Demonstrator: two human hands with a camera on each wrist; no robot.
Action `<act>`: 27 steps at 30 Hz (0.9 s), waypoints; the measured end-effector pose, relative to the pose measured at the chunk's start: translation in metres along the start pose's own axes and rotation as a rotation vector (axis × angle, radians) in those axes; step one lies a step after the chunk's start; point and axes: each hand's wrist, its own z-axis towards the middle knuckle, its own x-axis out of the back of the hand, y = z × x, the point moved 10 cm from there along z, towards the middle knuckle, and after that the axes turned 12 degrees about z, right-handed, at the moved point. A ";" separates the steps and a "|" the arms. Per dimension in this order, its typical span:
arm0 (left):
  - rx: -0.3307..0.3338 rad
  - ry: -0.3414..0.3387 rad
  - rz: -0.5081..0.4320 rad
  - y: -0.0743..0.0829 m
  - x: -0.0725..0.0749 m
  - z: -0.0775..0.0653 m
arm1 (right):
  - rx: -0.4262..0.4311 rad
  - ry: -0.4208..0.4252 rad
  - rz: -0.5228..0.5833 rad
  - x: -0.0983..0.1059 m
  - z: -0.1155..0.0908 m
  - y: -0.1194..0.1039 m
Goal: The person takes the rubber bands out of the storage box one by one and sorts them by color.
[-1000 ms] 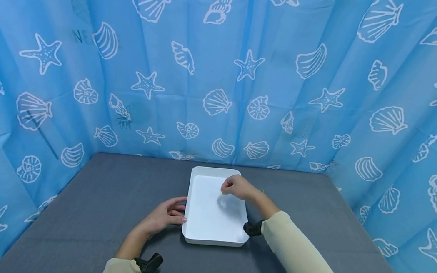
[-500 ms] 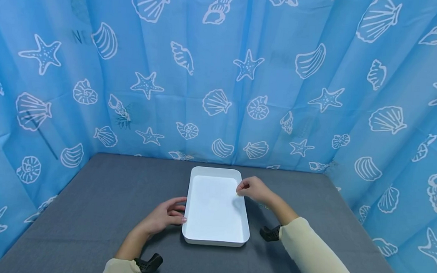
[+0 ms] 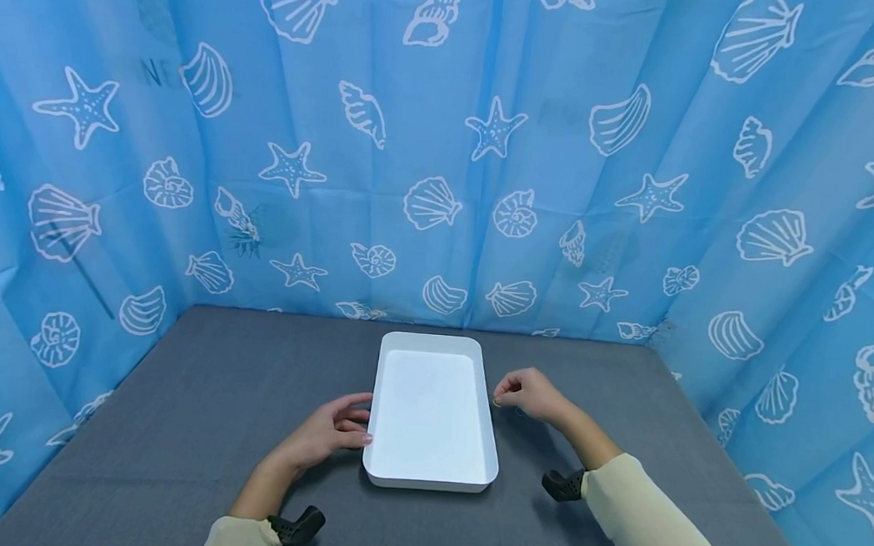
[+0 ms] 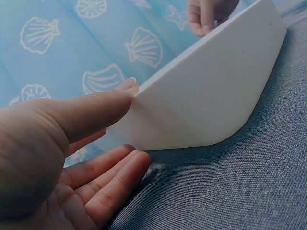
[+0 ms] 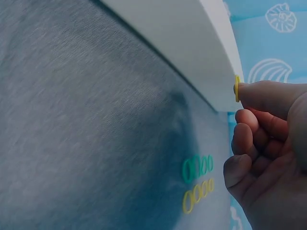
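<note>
A white rectangular tray (image 3: 431,423) lies on the grey cloth with nothing visible inside. My left hand (image 3: 325,433) rests at its left side; in the left wrist view the thumb touches the rim (image 4: 139,92), and the other fingers extend loosely by the lower wall. Just right of the tray, my right hand (image 3: 536,395) pinches a small yellow ring (image 5: 237,91) between thumb and index finger, its other fingers curled. Below that hand, the right wrist view has a row of green rings (image 5: 184,172) beside a row of yellow rings (image 5: 184,206) on the cloth.
The grey cloth-covered table (image 3: 251,370) extends around the tray. A blue curtain (image 3: 445,140) printed with white shells and starfish encloses the back and sides. Each wrist carries a black camera mount, such as the right one (image 3: 563,485).
My right hand has moved from above the tray, over its right rim, down to the tray's right side, with a ring now visible in its pinch. My left hand and the tray have stayed put.
</note>
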 end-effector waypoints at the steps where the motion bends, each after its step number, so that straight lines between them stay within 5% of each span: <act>1: -0.004 0.000 -0.001 0.000 0.000 0.000 | 0.003 -0.002 0.000 0.000 -0.002 0.001; 27: 0.005 0.011 0.001 0.005 0.001 -0.002 | -0.029 0.182 -0.009 0.031 -0.038 0.051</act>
